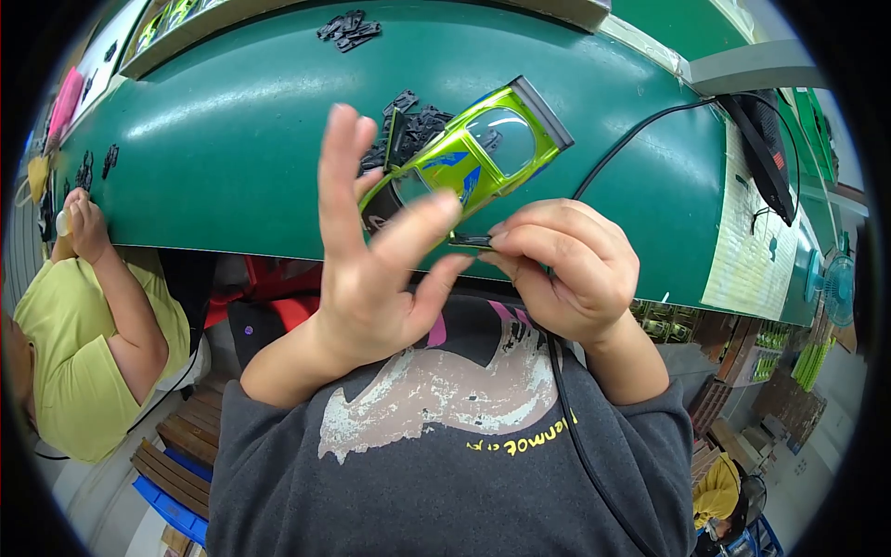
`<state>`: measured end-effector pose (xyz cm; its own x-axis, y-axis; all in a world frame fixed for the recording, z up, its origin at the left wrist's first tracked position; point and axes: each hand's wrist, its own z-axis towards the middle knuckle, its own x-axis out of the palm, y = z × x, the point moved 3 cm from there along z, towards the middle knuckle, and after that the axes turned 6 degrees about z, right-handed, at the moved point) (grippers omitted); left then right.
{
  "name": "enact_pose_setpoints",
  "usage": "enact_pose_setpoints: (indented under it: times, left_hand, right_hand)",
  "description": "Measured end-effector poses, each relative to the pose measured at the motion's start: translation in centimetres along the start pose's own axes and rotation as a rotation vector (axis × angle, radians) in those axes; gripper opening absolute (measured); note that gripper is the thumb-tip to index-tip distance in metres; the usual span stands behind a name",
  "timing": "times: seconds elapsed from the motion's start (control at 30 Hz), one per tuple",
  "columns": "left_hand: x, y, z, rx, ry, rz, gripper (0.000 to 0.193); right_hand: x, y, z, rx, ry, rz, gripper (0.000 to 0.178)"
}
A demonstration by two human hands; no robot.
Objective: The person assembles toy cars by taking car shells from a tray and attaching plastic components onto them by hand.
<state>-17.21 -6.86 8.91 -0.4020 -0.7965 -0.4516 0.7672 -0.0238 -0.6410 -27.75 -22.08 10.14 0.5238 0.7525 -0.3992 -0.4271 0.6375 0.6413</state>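
Observation:
A shiny lime-green toy car body shell [455, 165] with blue markings and a clear window lies at an angle on the green table. My left hand [371, 251] is in front of its near end, fingers spread, the forefinger blurred. One fingertip shows at the shell's left edge; whether it touches cannot be told. My right hand [571, 265] pinches a small black plastic part [471, 239] between thumb and forefinger, just below the shell. The left thumb tip is close to that part. Behind the shell lies a heap of black plastic parts [422, 125].
The green table [241, 139] carries another pile of black parts [350, 31] at the back. A black cable [640, 135] runs along the right side toward me. To the left sits a co-worker in a yellow-green shirt [102, 343]. A small fan [838, 290] stands far right.

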Motion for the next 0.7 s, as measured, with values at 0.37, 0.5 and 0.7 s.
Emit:
enact_pose_setpoints:
  times: [0.37,0.5,0.7]
  left_hand:
    - [-0.1,0.1,1.0,-0.286,0.131,0.175,0.057]
    - [-0.3,0.0,1.2,-0.303,0.139,0.214,0.057]
    - [-0.1,0.0,1.0,-0.252,0.122,0.232,0.057]
  right_hand:
    - [0.7,-0.7,-0.8,0.305,0.029,0.209,0.035]
    - [0.9,-0.9,-1.1,0.325,0.028,0.244,0.033]
    - [1.1,-0.8,-1.2,0.328,0.019,0.248,0.031]
